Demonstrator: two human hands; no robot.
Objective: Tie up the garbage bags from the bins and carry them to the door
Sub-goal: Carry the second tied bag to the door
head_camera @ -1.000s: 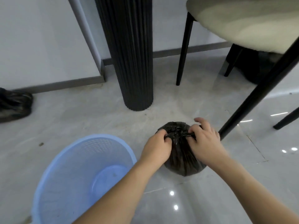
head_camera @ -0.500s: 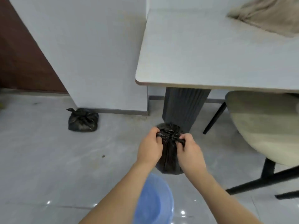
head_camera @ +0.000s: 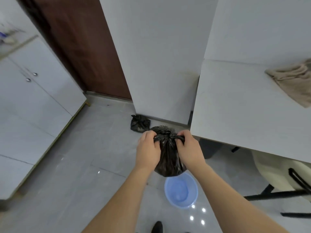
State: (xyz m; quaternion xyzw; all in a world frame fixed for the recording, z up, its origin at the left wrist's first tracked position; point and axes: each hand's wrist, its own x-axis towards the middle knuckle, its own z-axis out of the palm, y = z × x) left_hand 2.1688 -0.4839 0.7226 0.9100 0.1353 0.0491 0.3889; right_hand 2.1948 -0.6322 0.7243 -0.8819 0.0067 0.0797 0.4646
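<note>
Grey floor tiles (head_camera: 70, 165) spread below you in the head view, with a dark brown door (head_camera: 80, 47) at the far left, a white cabinet (head_camera: 33, 101) beside it, and a white table (head_camera: 235, 106) carrying a beige cloth (head_camera: 292, 81) on your right. You held the black garbage bag (head_camera: 170, 158) in the air above the blue bin (head_camera: 181, 192), clear of it. Your left hand (head_camera: 148, 150) pinched one twisted ear of the bag's neck and your right hand (head_camera: 188, 148) pinched the other, both with fingers curled tight on the plastic. The knot looked formed but possibly not snug, so the sound move was to pull the ears straight apart until it bit, then shift the load to one hand below the knot. Another tied bag (head_camera: 140, 123) sat on the floor against the wall base, short of the door, well apart from yours; it was likely the place to carry yours to. Thin plastic could tear under a sharp jerk.
</note>
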